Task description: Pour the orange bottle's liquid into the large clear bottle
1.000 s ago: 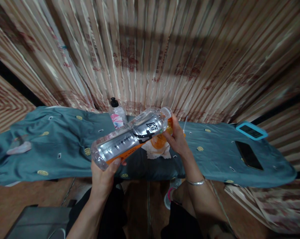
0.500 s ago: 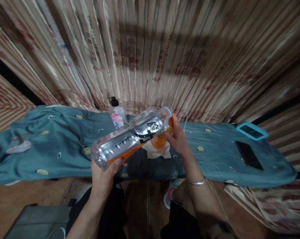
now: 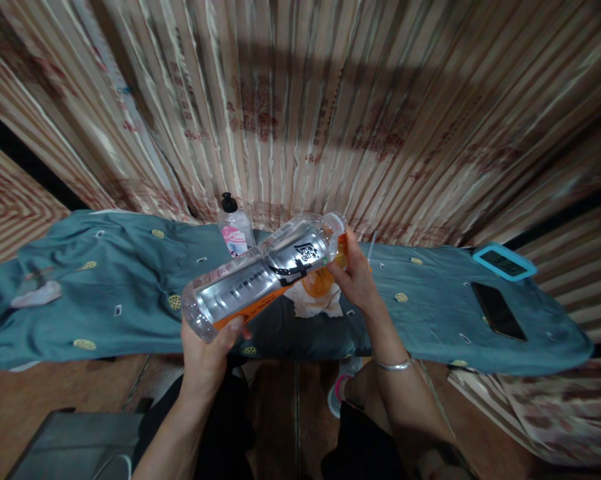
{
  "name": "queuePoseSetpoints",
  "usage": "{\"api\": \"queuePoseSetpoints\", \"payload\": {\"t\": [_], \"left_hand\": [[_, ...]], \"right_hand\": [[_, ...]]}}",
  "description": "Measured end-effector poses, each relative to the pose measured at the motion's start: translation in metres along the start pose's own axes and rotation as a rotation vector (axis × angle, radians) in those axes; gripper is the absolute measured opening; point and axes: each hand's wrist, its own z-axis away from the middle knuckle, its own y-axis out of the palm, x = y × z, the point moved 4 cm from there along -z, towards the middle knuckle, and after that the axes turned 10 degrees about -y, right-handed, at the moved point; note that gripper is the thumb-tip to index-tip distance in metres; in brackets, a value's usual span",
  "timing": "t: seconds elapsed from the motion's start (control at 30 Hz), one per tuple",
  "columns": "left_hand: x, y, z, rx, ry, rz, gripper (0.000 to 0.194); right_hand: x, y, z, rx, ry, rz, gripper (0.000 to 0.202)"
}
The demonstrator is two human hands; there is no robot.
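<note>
A large clear plastic bottle (image 3: 260,277) with a silver and orange label lies tilted across the middle, its white-capped end up to the right. My left hand (image 3: 208,350) is closed around its lower end, thumb on the orange edge of the label. Near the neck, my right hand (image 3: 355,277) grips it, with the thumb in front and the other fingers mostly hidden. Partly behind the bottle shows a see-through orange vessel (image 3: 318,285) above a crumpled white tissue (image 3: 325,307). Behind my right hand a thin pale stick (image 3: 372,245) pokes up.
A pump bottle (image 3: 235,230) with a black top stands at the back of the green cloth-covered table (image 3: 145,287). On the right lie a blue-framed digital display (image 3: 504,262) and a black phone (image 3: 498,311). Some pale, crumpled item (image 3: 36,293) rests at far left. A striped curtain (image 3: 300,100) hangs behind.
</note>
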Motion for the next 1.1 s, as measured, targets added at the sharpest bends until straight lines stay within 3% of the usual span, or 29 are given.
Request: {"api": "queuePoseSetpoints", "payload": {"t": [0.73,1.1], "left_hand": [[-0.0015,0.0007,-0.0014,-0.052,0.021,-0.01,0.063],[0.0028,0.0001,-0.0021,0.002,0.034,-0.035,0.062]], "right_hand": [[-0.0009,-0.0011,-0.0007,0.017,0.005,0.005,0.077],[-0.0012,-0.0006,-0.0017,0.008,0.029,-0.024,0.077]]}}
